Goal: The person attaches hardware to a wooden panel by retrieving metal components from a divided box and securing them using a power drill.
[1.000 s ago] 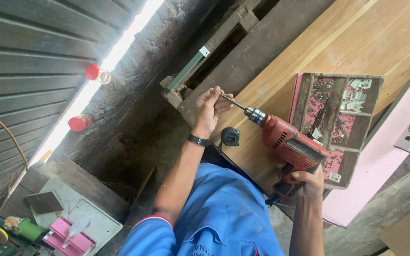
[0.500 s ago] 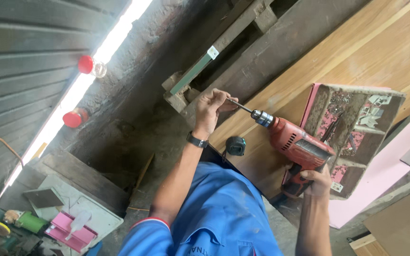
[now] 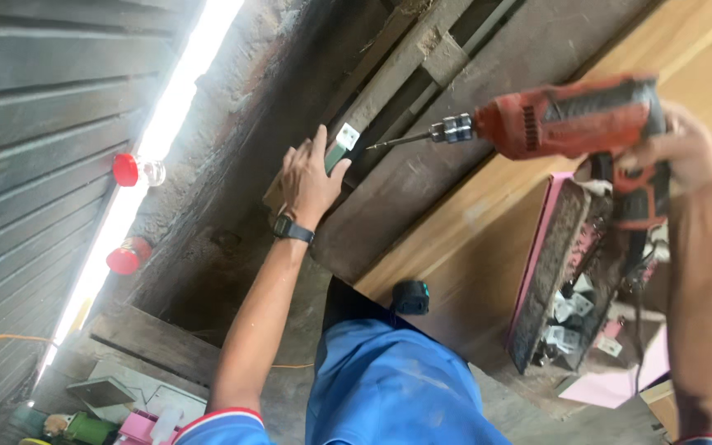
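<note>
My right hand (image 3: 679, 150) grips the handle of a red electric drill (image 3: 566, 122), its bit (image 3: 401, 139) pointing left in the air. My left hand (image 3: 308, 181), with a black watch on the wrist, rests on a wooden piece (image 3: 397, 66) beside a green bar with a small white metal bracket (image 3: 347, 136). The bit's tip is a short way right of that bracket, not touching it. A wide wooden board (image 3: 496, 214) lies under both arms.
A grimy pink-edged tray (image 3: 566, 272) holds several small white brackets. A black tape measure (image 3: 411, 297) sits on the board. Two jars with red lids (image 3: 129, 169) stand by the corrugated wall. Clutter lies at the lower left (image 3: 117, 408).
The view has closed in. My right hand lifted the drill up and away from the board. My left hand let go of the bit area and moved onto the wooden piece.
</note>
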